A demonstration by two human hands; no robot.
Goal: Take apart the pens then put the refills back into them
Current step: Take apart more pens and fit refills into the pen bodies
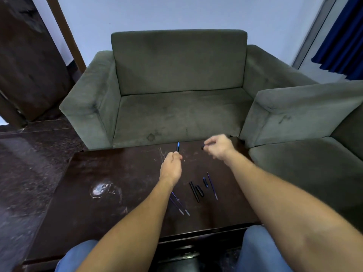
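Note:
My left hand [171, 165] is closed around a dark pen [178, 147] whose blue tip points up and away over the far part of the dark table [110, 213]. My right hand [220, 147] hovers to the right, fingers pinched on a small black pen piece [202, 147]. On the table between my forearms lie black pen barrels [195, 191], a short blue-black piece [205, 181] and a thin refill [212, 186]. Two more thin refills [179, 204] lie partly under my left forearm.
A green armchair [176, 91] stands just beyond the table's far edge, with a second green sofa [306, 122] to the right. A bright glare spot [102, 190] marks the table's left half. My knees in blue jeans [261, 250] sit at the near edge.

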